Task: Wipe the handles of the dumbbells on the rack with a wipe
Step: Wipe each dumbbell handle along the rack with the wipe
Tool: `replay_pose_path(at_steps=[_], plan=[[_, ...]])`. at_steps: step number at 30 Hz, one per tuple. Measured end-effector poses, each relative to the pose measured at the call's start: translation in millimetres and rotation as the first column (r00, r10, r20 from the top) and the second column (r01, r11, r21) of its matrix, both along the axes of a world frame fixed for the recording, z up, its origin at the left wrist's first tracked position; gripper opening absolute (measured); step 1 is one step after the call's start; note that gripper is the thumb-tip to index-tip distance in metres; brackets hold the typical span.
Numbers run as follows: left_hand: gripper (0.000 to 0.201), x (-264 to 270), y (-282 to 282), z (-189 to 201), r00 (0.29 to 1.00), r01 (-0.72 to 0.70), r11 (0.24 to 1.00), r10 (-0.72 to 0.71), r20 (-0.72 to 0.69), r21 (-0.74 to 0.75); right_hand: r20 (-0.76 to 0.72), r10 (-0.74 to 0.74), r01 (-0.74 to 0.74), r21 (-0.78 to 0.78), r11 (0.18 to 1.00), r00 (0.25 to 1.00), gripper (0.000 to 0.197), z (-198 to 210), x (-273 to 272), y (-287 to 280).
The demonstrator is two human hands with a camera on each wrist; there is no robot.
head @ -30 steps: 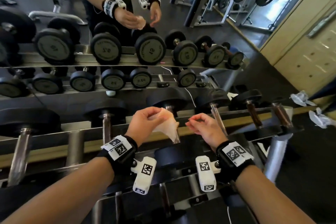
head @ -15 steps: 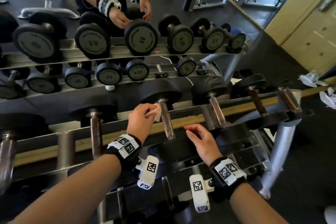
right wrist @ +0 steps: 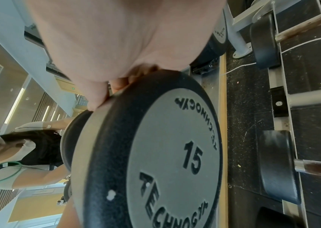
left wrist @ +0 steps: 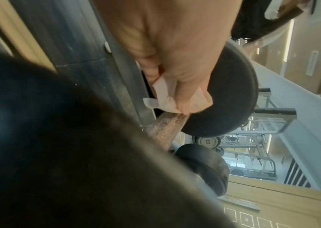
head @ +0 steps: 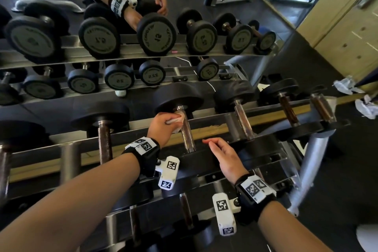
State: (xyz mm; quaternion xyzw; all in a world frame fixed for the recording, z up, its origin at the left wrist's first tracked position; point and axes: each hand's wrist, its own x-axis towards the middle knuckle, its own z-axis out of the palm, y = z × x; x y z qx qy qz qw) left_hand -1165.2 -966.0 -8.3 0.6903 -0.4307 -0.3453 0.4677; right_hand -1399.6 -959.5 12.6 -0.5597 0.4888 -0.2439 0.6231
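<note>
1. Left hand (head: 163, 127) is curled round the wipe (head: 175, 120), pinching the pale, crumpled sheet between thumb and fingers and pressing it against the far end of a dumbbell handle (head: 187, 135), right beside the far black head (head: 179, 97).
2. The left wrist view confirms it: wipe (left wrist: 167, 98) bunched under the fingertips, touching the rusty, knurled handle (left wrist: 167, 128) where it meets the round head (left wrist: 232, 92).
3. Right hand (head: 223, 154) lies loosely spread, fingers relaxed and holding nothing, resting on the near head of that same dumbbell (head: 235, 161), just right of the handle.
4. The right wrist view shows that hand (right wrist: 116, 46) on the rim of a head marked 15 (right wrist: 167, 154).
5. Outward now: that dumbbell sits across the top rails of the rack (head: 216, 129), with other dumbbells left and right of it, their handles (head: 243, 120) brown and worn.
6. Beyond is a mirror (head: 143, 47) showing the rack's rows of dumbbells and the person's own arms.
7. Far right, crumpled white tissues (head: 345, 86) lie on the floor by the wall.
</note>
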Motion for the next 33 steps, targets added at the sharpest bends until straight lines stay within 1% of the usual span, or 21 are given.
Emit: replay_pose_path(at_steps=[3, 5, 6, 8, 10, 11, 13, 14, 15, 17, 18, 19, 20, 22, 24, 26, 28, 31, 32, 33], plan=[[0.02, -2, 0, -4, 0.995, -0.025, 1.0, 0.025, -0.096, 0.001, -0.001, 0.016, -0.016, 0.005, 1.0, 1.0, 0.021, 2, 0, 1], [0.02, -1, 2, -6, 0.991, -0.001, 1.0, 0.002, -0.136, 0.009, -0.01, 0.021, -0.021, 0.003, 1.0, 1.0, 0.02, 2, 0, 1], [0.021, 0, 5, -7, 0.99, 0.033, 0.999, -0.03, -0.138, 0.02, -0.017, 0.022, -0.022, 0.001, 1.0, 1.0, 0.019, 2, 0, 1], [0.024, 3, 11, -8, 0.976, 0.151, 0.986, -0.137, -0.167, 0.072, -0.024, 0.026, -0.027, -0.007, 1.0, 0.999, 0.018, 2, -1, 1], [0.022, 2, 17, -7, 0.938, 0.288, 0.949, -0.252, -0.239, 0.127, -0.035, 0.022, -0.023, -0.027, 0.999, 0.999, 0.018, 2, 0, 1], [0.02, 3, 19, -6, 0.924, 0.342, 0.927, -0.302, -0.236, 0.152, -0.038, 0.019, -0.021, -0.035, 0.999, 0.999, 0.019, 2, 1, 1], [0.019, 5, 17, -2, 0.912, 0.404, 0.889, -0.373, -0.172, 0.215, -0.044, 0.021, -0.023, -0.047, 0.999, 0.999, 0.019, 2, 1, 1], [0.021, 8, 14, 1, 0.914, 0.402, 0.888, -0.378, -0.146, 0.224, -0.051, 0.027, -0.029, -0.05, 0.998, 0.998, 0.019, 2, 1, 1], [0.023, 12, 10, 5, 0.928, 0.37, 0.905, -0.35, -0.127, 0.21, -0.053, 0.032, -0.035, -0.048, 0.998, 0.998, 0.02, 2, 1, 0], [0.023, 18, 3, 10, 0.971, 0.219, 0.967, -0.203, -0.124, 0.127, -0.047, 0.034, -0.036, -0.048, 0.998, 0.998, 0.02, 2, 0, 1], [0.022, 19, 0, 11, 0.984, 0.137, 0.987, -0.127, -0.126, 0.081, -0.049, 0.035, -0.037, -0.052, 0.998, 0.998, 0.02, 2, -1, 1], [0.021, 19, -1, 11, 0.989, 0.089, 0.995, -0.082, -0.121, 0.05, -0.052, 0.037, -0.04, -0.053, 0.998, 0.998, 0.02, 1, -1, 2], [0.019, 16, -3, 9, 0.991, 0.08, 0.996, -0.075, -0.108, 0.04, -0.052, 0.04, -0.043, -0.052, 0.998, 0.998, 0.02, 1, -1, 2], [0.017, 10, -2, 7, 0.99, 0.111, 0.993, -0.107, -0.091, 0.047, -0.061, 0.038, -0.042, -0.06, 0.997, 0.997, 0.02, 0, -1, 2], [0.022, 7, -2, 5, 0.986, 0.145, 0.987, -0.139, -0.09, 0.068, -0.067, 0.036, -0.04, -0.066, 0.997, 0.997, 0.02, 0, 0, 2], [0.03, 7, 3, 2, 0.974, 0.221, 0.965, -0.213, -0.071, 0.137, -0.071, 0.029, -0.033, -0.067, 0.997, 0.997, 0.02, -1, 1, 1], [0.034, 4, 11, -1, 0.945, 0.327, 0.92, -0.322, -0.06, 0.214, -0.073, 0.021, -0.025, -0.055, 0.998, 0.997, 0.02, -1, 1, 1], [0.038, -1, 20, -4, 0.862, 0.476, 0.818, -0.508, 0.014, 0.323, -0.051, 0.005, -0.006, -0.024, 1.0, 0.999, 0.02, 1, 2, 2], [0.042, -2, 20, -2, 0.84, 0.501, 0.795, -0.541, 0.028, 0.341, -0.049, 0.0, -0.001, -0.02, 1.0, 0.999, 0.02, 2, 2, 2], [0.043, 0, 19, -1, 0.838, 0.508, 0.789, -0.545, 0.013, 0.345, -0.047, -0.005, 0.004, -0.02, 1.0, 0.999, 0.02, 2, 3, 3]])
